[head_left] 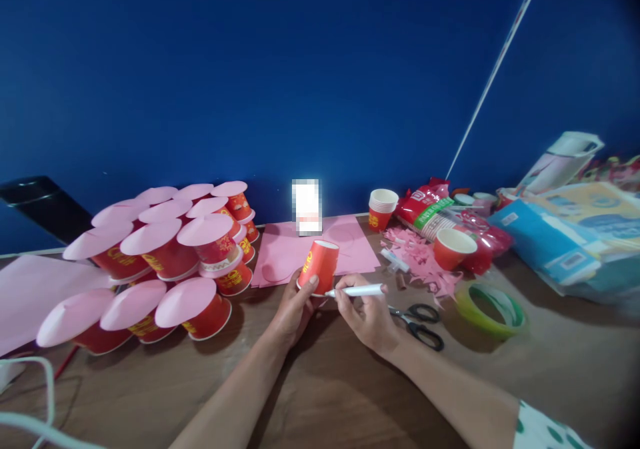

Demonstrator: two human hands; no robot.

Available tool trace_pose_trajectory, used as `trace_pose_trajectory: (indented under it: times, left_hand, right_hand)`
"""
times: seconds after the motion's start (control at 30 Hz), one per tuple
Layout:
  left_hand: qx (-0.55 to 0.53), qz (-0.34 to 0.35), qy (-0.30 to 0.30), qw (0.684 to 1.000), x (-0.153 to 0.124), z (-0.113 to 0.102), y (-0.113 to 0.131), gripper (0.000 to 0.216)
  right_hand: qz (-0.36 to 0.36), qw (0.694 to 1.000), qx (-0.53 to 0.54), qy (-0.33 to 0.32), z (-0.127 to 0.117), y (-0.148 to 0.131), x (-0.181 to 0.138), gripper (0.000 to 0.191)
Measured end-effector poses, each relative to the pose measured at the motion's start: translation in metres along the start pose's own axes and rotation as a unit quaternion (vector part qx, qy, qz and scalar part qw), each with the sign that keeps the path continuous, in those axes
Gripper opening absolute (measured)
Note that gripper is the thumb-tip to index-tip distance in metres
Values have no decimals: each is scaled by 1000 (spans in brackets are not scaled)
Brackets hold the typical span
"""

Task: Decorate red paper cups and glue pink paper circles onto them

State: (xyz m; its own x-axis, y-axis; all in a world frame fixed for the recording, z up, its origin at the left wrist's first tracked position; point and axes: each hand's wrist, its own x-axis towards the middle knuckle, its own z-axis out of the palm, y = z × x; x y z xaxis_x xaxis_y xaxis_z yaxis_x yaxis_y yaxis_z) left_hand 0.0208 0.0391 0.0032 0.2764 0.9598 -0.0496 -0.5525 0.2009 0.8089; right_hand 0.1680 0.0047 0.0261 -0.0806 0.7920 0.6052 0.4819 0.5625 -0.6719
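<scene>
My left hand [296, 309] is closed around the lower end of a red paper cup [323, 266] with yellow lettering. The cup is upside down and tilted, its white rim low toward me. In a writing grip, my right hand [367, 317] holds a white marker pen [361, 290]. The pen's tip is at or very close to the cup's rim; whether it touches I cannot tell. Behind the cup lie pink paper sheets [350, 242]. Black-handled scissors [424, 322] rest on the table just right of my right hand.
Several red cups topped with pink paper cones [185, 302] stand at left. To the right are stacked cups [383, 209], pink paper scraps [420, 259], a loose cup [453, 250], a tape roll [493, 312] and a blue package [545, 242]. A blurred-out bright screen [307, 207] stands against the blue wall.
</scene>
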Motion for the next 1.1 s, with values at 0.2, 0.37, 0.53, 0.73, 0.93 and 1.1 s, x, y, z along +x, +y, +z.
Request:
trace_pose_trajectory:
  times: [0.2,0.37,0.53,0.73,0.93,1.1]
  left_hand:
    - [3,-3,1,1000,0,1,1,49]
    - [1,-2,1,1000,-1,2,2,49]
    - [1,0,-2,1000,0,1,1,49]
    - [6,-2,3,1000,0,0,0,48]
    - [-3,-5,6,1000,0,0,0,50]
    - [1,-6,7,1000,0,0,1,52]
  right_hand:
    - [-2,1000,-4,4,0,-1,1,16]
    - [6,1000,0,-4,0,0,-1,14]
    - [9,1000,-1,-9,1,2,-2,13]
    - [11,1000,0,-7,1,1,-2,14]
    - [8,1000,-3,-5,0,0,0,15]
    - [12,1000,-4,-8,0,0,0,15]
